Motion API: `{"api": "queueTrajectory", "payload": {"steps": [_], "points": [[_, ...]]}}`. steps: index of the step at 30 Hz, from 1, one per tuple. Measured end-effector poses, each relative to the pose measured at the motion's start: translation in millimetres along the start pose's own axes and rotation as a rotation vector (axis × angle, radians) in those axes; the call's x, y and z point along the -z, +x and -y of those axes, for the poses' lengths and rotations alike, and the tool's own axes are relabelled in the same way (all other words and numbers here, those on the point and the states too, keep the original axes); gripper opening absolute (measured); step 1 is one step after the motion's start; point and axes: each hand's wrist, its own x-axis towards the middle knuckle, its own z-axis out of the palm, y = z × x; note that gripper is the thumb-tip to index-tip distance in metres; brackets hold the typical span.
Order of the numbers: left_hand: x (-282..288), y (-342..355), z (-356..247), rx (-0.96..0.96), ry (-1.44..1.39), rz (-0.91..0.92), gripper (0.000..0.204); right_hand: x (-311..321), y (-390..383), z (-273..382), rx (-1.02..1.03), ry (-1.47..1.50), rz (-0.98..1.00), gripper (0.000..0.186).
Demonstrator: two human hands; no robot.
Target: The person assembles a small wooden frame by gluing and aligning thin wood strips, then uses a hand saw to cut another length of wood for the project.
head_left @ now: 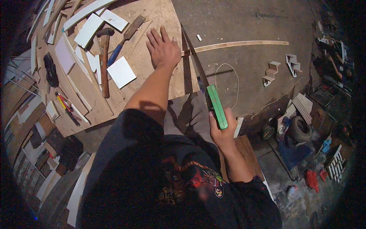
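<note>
My left hand lies flat near the right edge of a plywood worktable, its fingers spread. A long, thin wooden strip juts out from beside that hand past the table edge; its near end is hidden by the hand. My right hand is wrapped round the green handle of a handsaw. The saw's dark blade points away from me and crosses the strip just outside the table edge. Whether its teeth have cut into the wood cannot be made out.
On the table lie a hammer, a blue-handled chisel, a white square piece, pliers and several offcuts. Two small stepped wooden pieces, a thin cord and a tire are on the floor to the right.
</note>
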Motion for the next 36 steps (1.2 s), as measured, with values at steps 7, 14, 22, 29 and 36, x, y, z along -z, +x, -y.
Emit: {"api": "queueTrajectory", "payload": {"steps": [7,14,22,29,36], "points": [[1,-1,-1,-0.002,0.021,0.013,0.068,-5,-3,14,-0.010,-0.018,0.013,0.014],[4,-2,0,-0.003,0.066,0.039,0.068,0,1,33,-0.093,-0.072,0.100,0.018],[4,-1,0,-0.015,0.024,0.005,0.069,-24,54,28,-0.168,-0.094,0.103,0.023],[4,-2,-4,-0.038,0.041,-0.011,0.069,-34,55,24,-0.068,-0.072,0.072,0.018],[6,-1,-3,-0.011,0.046,0.026,0.068,-13,33,28,-0.021,-0.062,0.069,0.023]]}}
